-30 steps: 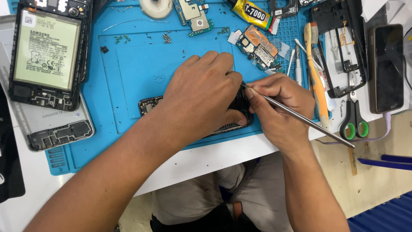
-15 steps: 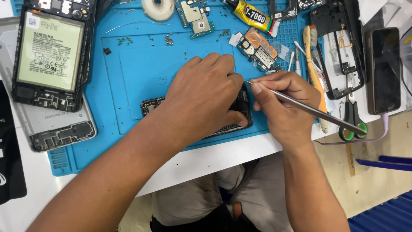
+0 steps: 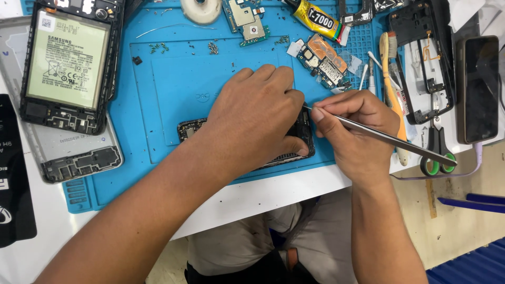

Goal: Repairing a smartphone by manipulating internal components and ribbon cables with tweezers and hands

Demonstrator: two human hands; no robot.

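My left hand (image 3: 255, 118) lies palm down over a dark phone frame (image 3: 189, 128) on the blue work mat (image 3: 173, 79), pressing and gripping it; most of the frame is hidden beneath the hand. My right hand (image 3: 357, 129) pinches long metal tweezers (image 3: 389, 139), whose tip reaches under my left fingers at the frame's right end. The tweezers' tail points right, over the table edge.
An opened phone with its battery (image 3: 66, 60) lies at the left, a grey back cover (image 3: 79, 155) below it. Circuit boards (image 3: 323, 60), a yellow glue tube (image 3: 315, 18), a tape roll (image 3: 202, 8), green-handled scissors (image 3: 434, 158), another phone (image 3: 478, 87) and loose screws lie about.
My right hand has shifted a little with the tweezers, which now lie flatter with the tip closer under my left fingers. My left hand stays on the frame.
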